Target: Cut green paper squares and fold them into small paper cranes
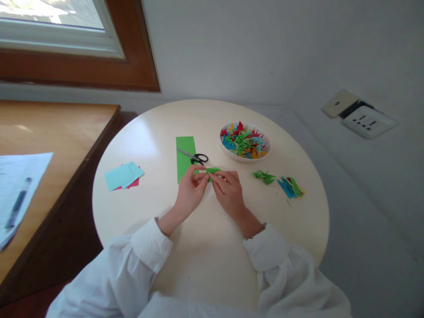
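Note:
Between my two hands, above the middle of the round table, is a small piece of folded green paper (213,170). My left hand (192,187) pinches its left side with thumb and fingers. From the other side my right hand (228,189) grips it, the fingertips of both hands nearly meeting. My fingers cover much of the paper, so its exact fold is hidden. Just beyond my left hand lie scissors (195,157) with black handles, partly on a green paper strip (184,152).
A white bowl (245,158) of colourful folded paper cranes stands at the back right. Nearer are green folded pieces (264,177) and a stack of coloured paper strips (291,187). Light blue paper squares (124,175) lie left. A wooden desk (59,128) holds papers and a pen (19,201).

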`<state>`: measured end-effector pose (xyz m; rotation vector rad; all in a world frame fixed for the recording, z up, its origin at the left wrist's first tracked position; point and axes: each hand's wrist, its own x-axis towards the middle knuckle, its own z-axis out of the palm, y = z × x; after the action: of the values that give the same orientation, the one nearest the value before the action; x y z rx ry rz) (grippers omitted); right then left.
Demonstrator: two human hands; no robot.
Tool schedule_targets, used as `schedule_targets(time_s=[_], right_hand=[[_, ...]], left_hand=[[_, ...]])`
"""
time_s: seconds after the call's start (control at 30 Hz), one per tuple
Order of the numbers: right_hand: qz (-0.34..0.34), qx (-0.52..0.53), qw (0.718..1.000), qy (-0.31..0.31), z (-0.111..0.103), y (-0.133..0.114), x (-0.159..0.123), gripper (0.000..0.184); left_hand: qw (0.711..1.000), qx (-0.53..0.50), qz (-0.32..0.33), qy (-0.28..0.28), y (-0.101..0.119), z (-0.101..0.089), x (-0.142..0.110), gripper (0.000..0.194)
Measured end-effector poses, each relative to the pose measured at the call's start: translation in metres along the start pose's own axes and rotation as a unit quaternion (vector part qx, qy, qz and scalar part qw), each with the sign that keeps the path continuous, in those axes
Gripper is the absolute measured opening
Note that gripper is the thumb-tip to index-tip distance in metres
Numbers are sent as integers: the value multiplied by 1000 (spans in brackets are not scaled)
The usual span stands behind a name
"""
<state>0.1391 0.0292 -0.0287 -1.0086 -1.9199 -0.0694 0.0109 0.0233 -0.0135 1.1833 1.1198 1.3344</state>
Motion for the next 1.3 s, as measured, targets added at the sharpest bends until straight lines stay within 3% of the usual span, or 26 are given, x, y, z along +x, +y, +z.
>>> schedule_targets(time_s=[0.27,0.4,0.57,0.9,1.3], right_hand=[[-3,17,1000,-1,2,-2,-2,25],[-8,25,999,21,-1,-6,0,14],[39,14,997,68,-4,-10,3,17],[94,109,989,35,-3,-6,1,7],[125,192,973,2,-4,-9,-1,10]], left_hand=[[999,32,10,7,-2,-3,2,22],[998,60,34,3,2,-4,1,20],[989,129,78,-3,4,-4,-2,22],[960,222,170,-22,5,-7,-3,13],[993,79,69,-52,7,-8,2,9]])
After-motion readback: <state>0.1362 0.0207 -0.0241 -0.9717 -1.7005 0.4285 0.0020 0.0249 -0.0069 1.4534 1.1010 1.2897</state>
